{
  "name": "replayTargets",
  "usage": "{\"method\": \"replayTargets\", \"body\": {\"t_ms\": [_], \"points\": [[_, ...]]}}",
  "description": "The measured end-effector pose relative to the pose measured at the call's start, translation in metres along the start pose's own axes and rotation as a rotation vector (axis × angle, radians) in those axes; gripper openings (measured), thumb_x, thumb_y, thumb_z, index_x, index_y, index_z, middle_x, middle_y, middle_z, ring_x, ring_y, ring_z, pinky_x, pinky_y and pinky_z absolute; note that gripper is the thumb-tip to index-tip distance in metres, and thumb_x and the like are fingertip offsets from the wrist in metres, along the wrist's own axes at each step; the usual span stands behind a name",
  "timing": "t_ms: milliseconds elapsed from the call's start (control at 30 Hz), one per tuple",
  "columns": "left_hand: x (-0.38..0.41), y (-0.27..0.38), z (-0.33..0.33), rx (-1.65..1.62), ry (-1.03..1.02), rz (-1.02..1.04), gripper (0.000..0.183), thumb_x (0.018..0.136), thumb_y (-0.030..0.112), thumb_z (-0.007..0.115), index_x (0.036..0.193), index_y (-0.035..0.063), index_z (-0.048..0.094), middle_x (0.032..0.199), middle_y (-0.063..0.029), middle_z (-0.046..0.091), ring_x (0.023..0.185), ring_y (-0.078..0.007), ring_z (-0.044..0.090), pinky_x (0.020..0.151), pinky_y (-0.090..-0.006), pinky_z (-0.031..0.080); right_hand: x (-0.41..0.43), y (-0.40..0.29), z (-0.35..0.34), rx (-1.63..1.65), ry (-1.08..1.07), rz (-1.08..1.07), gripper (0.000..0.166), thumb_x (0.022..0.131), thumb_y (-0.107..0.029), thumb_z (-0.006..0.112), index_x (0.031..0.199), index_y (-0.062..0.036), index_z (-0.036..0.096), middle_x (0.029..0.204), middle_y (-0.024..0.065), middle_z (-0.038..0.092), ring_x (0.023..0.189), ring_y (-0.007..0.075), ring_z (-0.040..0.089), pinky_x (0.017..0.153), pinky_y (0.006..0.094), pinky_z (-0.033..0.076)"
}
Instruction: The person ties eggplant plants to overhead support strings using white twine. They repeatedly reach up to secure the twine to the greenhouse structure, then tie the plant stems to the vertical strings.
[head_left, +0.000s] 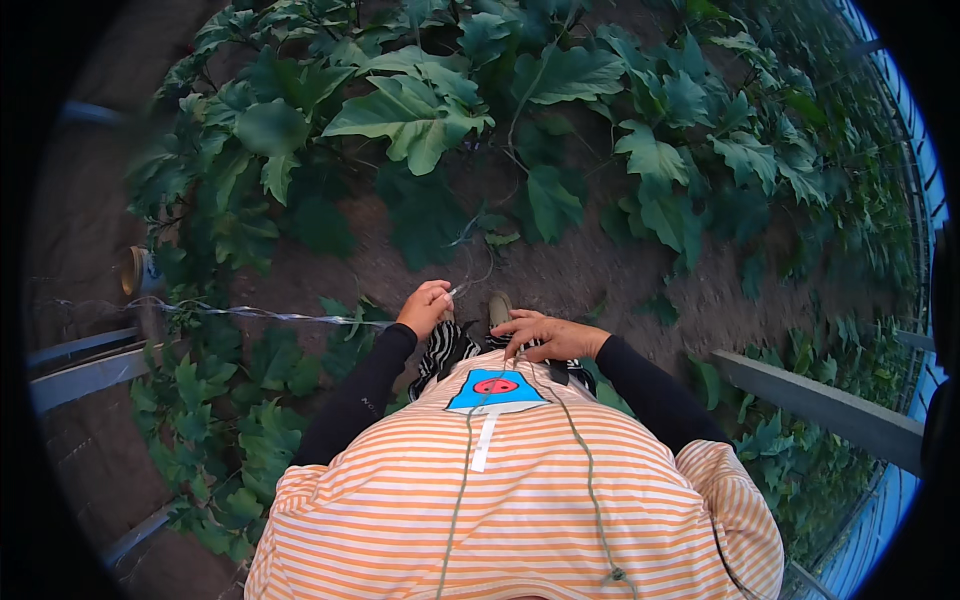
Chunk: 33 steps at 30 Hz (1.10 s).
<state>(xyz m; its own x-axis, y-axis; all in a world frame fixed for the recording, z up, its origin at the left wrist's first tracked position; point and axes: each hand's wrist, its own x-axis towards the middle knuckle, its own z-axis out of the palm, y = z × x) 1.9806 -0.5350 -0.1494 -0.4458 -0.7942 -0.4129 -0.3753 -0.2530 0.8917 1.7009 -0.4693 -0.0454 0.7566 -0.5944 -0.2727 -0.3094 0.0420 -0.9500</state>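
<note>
My left hand (426, 309) is closed on a strand of thin clear plastic twine (489, 264), pinched near the fingertips. The strand loops forward over the soil toward the stems of leafy plants that look like eggplants (420, 120). My right hand (555, 335) hovers at my waist, its fingers bent and slightly spread. Its fingertips are by a thin green cord (591, 465) hanging down over my striped shirt (525, 510); whether they grip it I cannot tell. One shoe (499, 307) shows between the hands.
Twisted plastic twine (247, 311) stretches from the left toward my left wrist. Behind me on the right is a grey beam (817, 405), with another beam (97, 375) at left. A round container (141, 270) lies left on the soil (600, 277). More plants (255, 427) grow behind me.
</note>
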Motion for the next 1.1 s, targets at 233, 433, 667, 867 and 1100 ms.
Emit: {"method": "replayTargets", "body": {"t_ms": [233,433,667,867,1100], "points": [[-0.015,0.068,-0.021,-0.539,0.022,0.007,0.025,0.083,0.011,0.049,0.062,0.0002,0.058,0.129,-0.0125,0.049,0.062,-0.0080,0.053,0.052,-0.0210,0.038,-0.010,-0.017,-0.017,0.536,0.413,0.187,0.016,0.092,-0.017,0.053,0.090,-0.0018,0.057,0.077,0.0038,0.062,0.069,0.0100,0.059,0.066,0.0265,0.049],[-0.021,0.113,-0.033,-0.804,0.008,0.142,0.027,0.082,0.014,0.051,0.058,0.0018,0.053,0.125,-0.0158,0.051,0.063,-0.0108,0.057,0.051,-0.0203,0.039,0.014,-0.062,-0.010,0.413,0.669,0.165,0.014,0.093,-0.015,0.047,0.085,-0.0044,0.048,0.055,0.0001,0.050,0.042,0.0058,0.043,0.039,0.0224,0.032],[-0.024,0.148,-0.035,-0.980,-0.351,0.078,0.027,0.091,0.020,0.050,0.072,0.0022,0.053,0.120,-0.0205,0.053,0.094,-0.0249,0.065,0.057,-0.0239,0.048,0.021,-0.061,-0.002,0.394,0.863,0.135,0.015,0.091,-0.015,0.049,0.084,-0.0015,0.050,0.052,0.0016,0.048,0.046,0.0082,0.045,0.043,0.0265,0.032],[-0.012,0.148,-0.019,-0.972,-0.201,0.060,0.026,0.096,0.026,0.045,0.082,0.0051,0.052,0.128,-0.0180,0.048,0.113,-0.0216,0.054,0.069,-0.0247,0.049,0.009,-0.089,-0.004,0.057,0.740,0.127,0.014,0.088,-0.015,0.052,0.087,-0.0009,0.052,0.058,0.0181,0.052,0.047,0.0307,0.051,0.046,0.0390,0.036],[-0.008,0.145,0.000,-0.840,-0.304,-0.002,0.023,0.096,0.027,0.047,0.085,0.0078,0.055,0.130,-0.0137,0.048,0.111,-0.0153,0.052,0.076,-0.0261,0.047,0.020,-0.077,0.001,-0.059,0.851,0.186,0.015,0.088,-0.017,0.053,0.086,-0.0020,0.052,0.059,0.0204,0.055,0.055,0.0374,0.056,0.049,0.0431,0.039]]}}
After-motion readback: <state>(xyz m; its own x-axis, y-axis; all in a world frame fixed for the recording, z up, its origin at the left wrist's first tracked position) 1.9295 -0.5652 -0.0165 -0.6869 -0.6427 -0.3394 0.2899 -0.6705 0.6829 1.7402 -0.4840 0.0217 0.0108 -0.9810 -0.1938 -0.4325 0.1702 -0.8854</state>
